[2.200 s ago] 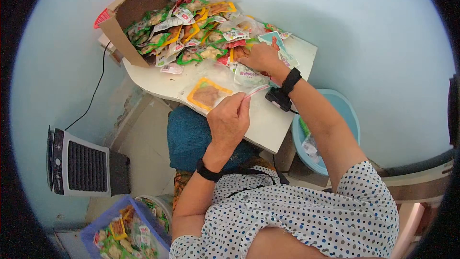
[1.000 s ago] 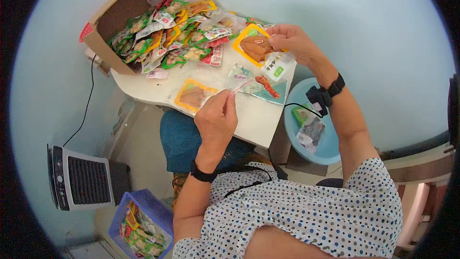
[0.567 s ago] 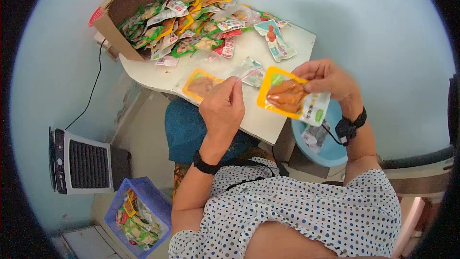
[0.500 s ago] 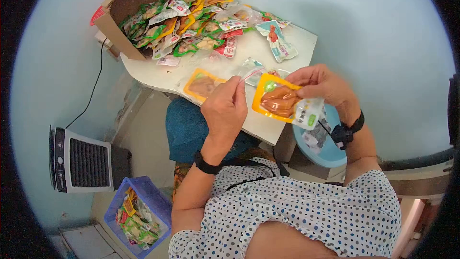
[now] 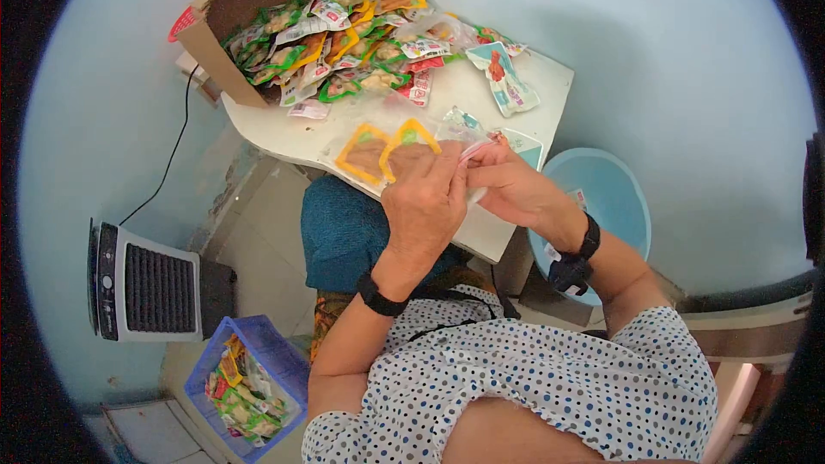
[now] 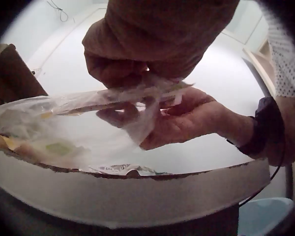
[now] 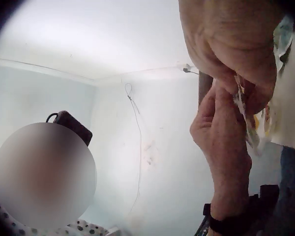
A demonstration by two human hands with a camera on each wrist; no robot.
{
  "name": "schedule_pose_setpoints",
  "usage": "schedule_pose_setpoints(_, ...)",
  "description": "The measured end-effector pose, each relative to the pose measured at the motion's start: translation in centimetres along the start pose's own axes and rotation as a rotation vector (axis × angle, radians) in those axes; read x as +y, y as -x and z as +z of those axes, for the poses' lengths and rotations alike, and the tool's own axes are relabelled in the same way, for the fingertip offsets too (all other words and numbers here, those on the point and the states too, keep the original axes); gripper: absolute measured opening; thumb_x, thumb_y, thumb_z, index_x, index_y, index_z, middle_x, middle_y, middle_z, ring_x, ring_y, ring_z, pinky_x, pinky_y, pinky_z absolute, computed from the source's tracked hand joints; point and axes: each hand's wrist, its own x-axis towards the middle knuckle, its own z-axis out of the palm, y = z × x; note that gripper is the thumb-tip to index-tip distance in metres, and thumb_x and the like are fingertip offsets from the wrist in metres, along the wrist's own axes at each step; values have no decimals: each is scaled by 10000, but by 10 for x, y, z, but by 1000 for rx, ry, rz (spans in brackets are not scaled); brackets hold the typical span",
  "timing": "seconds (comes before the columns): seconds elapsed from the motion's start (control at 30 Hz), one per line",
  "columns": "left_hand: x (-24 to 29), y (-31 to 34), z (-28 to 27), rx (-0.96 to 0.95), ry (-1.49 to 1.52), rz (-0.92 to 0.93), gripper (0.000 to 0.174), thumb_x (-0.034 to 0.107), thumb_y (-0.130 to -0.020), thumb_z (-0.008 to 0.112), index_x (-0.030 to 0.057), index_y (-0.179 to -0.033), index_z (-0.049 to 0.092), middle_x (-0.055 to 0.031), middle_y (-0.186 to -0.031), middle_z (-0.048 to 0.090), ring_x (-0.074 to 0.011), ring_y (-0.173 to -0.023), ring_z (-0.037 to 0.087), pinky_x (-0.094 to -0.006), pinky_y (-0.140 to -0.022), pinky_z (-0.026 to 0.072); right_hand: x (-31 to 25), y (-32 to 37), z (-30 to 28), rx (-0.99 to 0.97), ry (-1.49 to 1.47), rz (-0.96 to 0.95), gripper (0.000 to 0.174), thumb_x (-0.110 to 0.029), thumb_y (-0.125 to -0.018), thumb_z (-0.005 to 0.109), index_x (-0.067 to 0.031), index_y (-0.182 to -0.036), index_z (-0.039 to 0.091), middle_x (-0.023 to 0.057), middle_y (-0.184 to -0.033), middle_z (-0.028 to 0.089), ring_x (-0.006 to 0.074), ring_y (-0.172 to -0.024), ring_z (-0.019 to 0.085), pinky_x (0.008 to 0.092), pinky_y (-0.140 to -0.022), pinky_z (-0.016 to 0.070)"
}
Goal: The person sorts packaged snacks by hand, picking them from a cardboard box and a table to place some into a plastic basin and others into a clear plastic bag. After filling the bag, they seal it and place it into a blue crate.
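Note:
My left hand pinches the pink-striped mouth of a clear zip bag lying over the table. Two yellow-bordered food packets show through the film: one packet lies at the left, the other packet beside it, nearer the mouth. My right hand meets the left at the opening, fingers curled at the nearer packet's white end, which they largely hide. In the left wrist view the right hand is beneath the cloudy bag. The right wrist view has both hands close together around the bag's edge.
A cardboard box on its side spills several green, yellow and red packets over the white table. A teal-and-white packet lies at the right. A blue basin and a purple basket stand lower down.
My right hand picked up a yellow-bordered packet from the table, brought it left and slid it into the zip bag. The left hand kept hold of the bag's mouth.

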Motion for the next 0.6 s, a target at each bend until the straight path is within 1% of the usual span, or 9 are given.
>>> schedule_pose_setpoints(0.03,1,0,-1,-11,-2,-15,184,103,-842,668,62,-1020,687,-139,-808,666,-287,-696,656,-375,-596,511,2,-4,2,-18,31,-14,340,-38,-898,576,11,-1234,557,63,-1127,625,158,-1043,606,323,-941,485)
schedule_pose_setpoints(0.1,3,0,-3,-34,-8,-44,184,102,-845,665,57,-1022,687,-141,-815,667,-290,-708,659,-377,-603,512,8,-13,16,69,-23,-59,323,-43,-907,558,18,-1224,557,73,-1134,621,165,-1027,607,314,-910,495)
schedule_pose_setpoints(0.23,-2,2,1,11,57,-10,189,108,-849,666,51,-1028,685,-143,-811,663,-295,-703,655,-379,-603,511,14,-33,22,154,-122,-143,312,-56,-929,515,31,-1226,549,93,-1124,615,178,-987,606,304,-839,514)
schedule_pose_setpoints(0.3,-1,2,2,12,61,-24,196,107,-848,667,49,-1034,684,-144,-816,664,-300,-708,655,-379,-604,511,20,-40,15,299,-118,-191,305,-77,-941,512,35,-1223,550,102,-1109,614,180,-970,605,305,-812,518)
schedule_pose_setpoints(0.33,-3,3,6,38,60,-2,210,110,-840,668,54,-1042,678,-127,-792,646,-295,-696,647,-380,-590,505,23,-42,12,371,-116,-214,303,-87,-947,510,37,-1221,551,107,-1101,614,180,-961,605,306,-798,520)
schedule_pose_setpoints(0.4,-8,5,11,90,59,42,238,116,-825,670,65,-1057,666,-94,-743,610,-285,-670,630,-383,-560,492,28,-44,8,384,-30,-235,291,-94,-948,518,36,-1205,563,110,-1076,618,178,-933,609,309,-785,522)
schedule_pose_setpoints(0.5,-4,6,6,-28,71,-31,241,82,-839,658,43,-1077,668,-146,-860,674,-311,-735,659,-383,-615,515,31,-43,4,330,0,-227,259,-100,-942,535,43,-1152,590,105,-1021,629,173,-883,614,310,-754,525)
schedule_pose_setpoints(0.53,-4,7,6,-28,70,-29,243,77,-840,654,44,-1080,666,-147,-872,675,-311,-747,660,-382,-626,518,31,-42,3,300,-7,-217,247,-100,-939,541,46,-1129,601,102,-1000,634,171,-864,615,310,-742,526)
schedule_pose_setpoints(0.6,-4,8,6,-31,68,-25,246,67,-841,647,46,-1086,661,-148,-898,676,-311,-773,664,-381,-650,525,26,-41,-2,250,89,-129,250,-121,-966,529,26,-1160,588,84,-1026,627,167,-905,616,308,-782,531)
